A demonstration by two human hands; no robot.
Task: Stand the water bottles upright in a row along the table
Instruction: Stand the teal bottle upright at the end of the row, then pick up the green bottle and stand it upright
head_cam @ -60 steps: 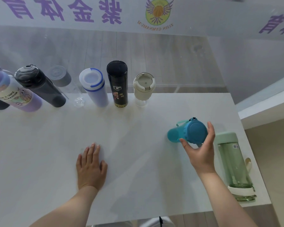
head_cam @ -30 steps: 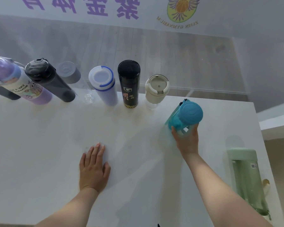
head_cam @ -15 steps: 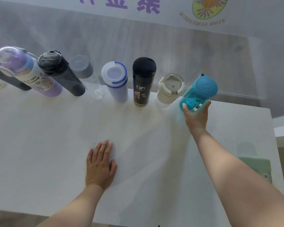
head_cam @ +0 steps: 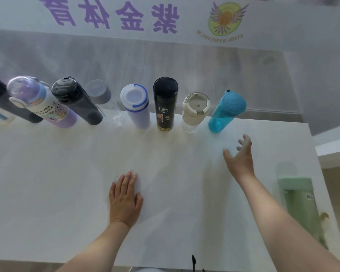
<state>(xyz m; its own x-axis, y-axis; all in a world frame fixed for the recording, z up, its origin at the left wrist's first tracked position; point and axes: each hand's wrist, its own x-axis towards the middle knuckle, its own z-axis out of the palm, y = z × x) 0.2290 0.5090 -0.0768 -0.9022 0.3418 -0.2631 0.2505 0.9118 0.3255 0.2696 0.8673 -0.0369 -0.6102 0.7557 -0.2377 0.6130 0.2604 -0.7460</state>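
Several bottles stand upright in a row along the far edge of the white table (head_cam: 47, 183). The blue bottle (head_cam: 227, 111) is the rightmost in that row, beside a cream-lidded clear bottle (head_cam: 194, 111), a black bottle (head_cam: 165, 104) and a white bottle with a blue ring (head_cam: 136, 106). My right hand (head_cam: 239, 160) hovers just in front of the blue bottle, fingers spread, holding nothing. My left hand (head_cam: 125, 199) lies flat on the table. A green bottle (head_cam: 302, 209) lies on its side near the right edge.
Further left stand a clear bottle with a grey cap (head_cam: 103, 100), a dark grey bottle (head_cam: 77, 103), a purple printed bottle (head_cam: 43, 105) and a black one (head_cam: 6, 103). A glass wall with purple lettering (head_cam: 114, 14) rises behind the table. The table's right edge is close to the green bottle.
My right hand carried the blue bottle from the table's right part to the far edge, stood it at the end of the row, let go and drew back. The left hand stayed flat.
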